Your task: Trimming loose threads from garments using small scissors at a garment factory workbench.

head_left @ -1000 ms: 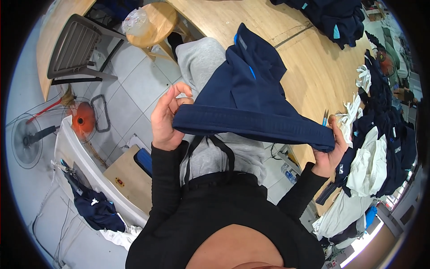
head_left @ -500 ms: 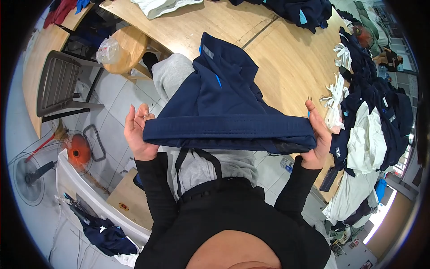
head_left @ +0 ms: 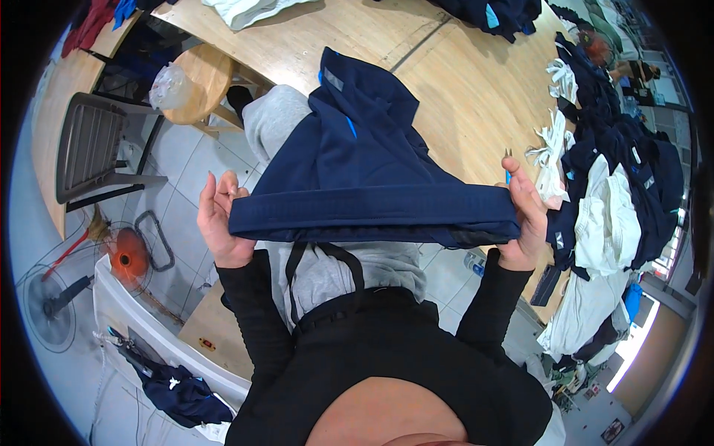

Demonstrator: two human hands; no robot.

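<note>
Fingers (head_left: pixel 523 197) hold navy garment (head_left: pixel 364 160) (wooden table (head_left: pixel 483 111), stool (head_left: pixel 212 74) beyond).

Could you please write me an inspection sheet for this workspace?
Surface: wooden table, with white cloth and navy clothes toward its far side.
Things: navy garment, waistband drawn nearly straight.
Clutter: white strips and a navy pile at right.
Hands: left hand and right hand each hold one waistband end.
Cables: thin dark lines at lower left, perhaps cords.
Surroundings: stool bearing a plastic bag, grey chair and orange fan at left.
</note>
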